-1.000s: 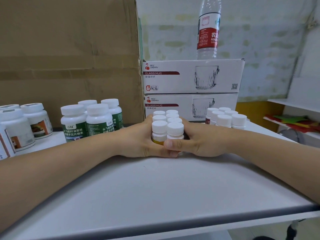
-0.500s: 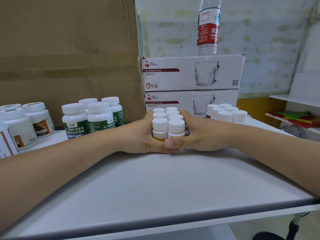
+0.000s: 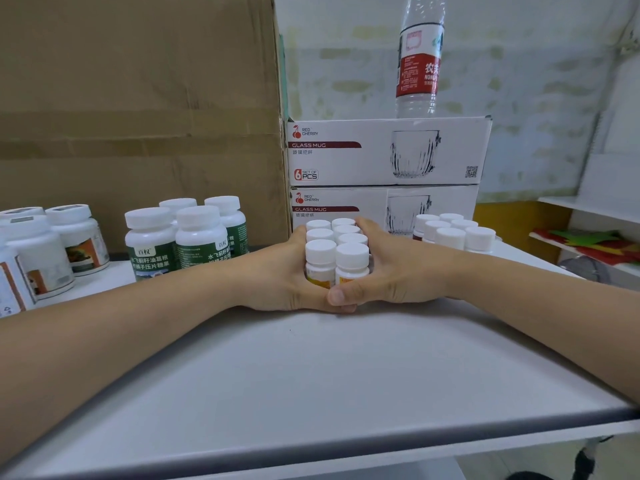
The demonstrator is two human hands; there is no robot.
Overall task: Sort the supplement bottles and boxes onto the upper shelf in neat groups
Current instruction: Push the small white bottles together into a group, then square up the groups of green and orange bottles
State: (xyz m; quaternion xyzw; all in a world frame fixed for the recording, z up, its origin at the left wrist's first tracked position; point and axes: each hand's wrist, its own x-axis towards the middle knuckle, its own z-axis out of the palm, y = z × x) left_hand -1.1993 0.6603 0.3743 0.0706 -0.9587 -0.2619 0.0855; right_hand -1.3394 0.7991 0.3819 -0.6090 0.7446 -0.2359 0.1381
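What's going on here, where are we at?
A person's left hand and right hand are cupped round a block of six small white-capped bottles, thumbs meeting in front, on the white shelf before the glass mug boxes. The green-labelled bottles stand grouped to the left, and another cluster of small bottles to the right.

1. The left hand [image 3: 277, 275] and right hand [image 3: 391, 271] cup a tight cluster of small white-capped bottles [image 3: 334, 251] from either side on the white shelf [image 3: 311, 375], thumbs touching in front.
2. To the left stand four green-labelled bottles [image 3: 187, 237] (larger, also white-capped) before a cardboard box [image 3: 138, 98].
3. Behind, two glass mug boxes [image 3: 388, 152] are stacked, with a water bottle [image 3: 419, 60] on top.
4. A second group of small bottles [image 3: 453, 233] stands near the right hand.
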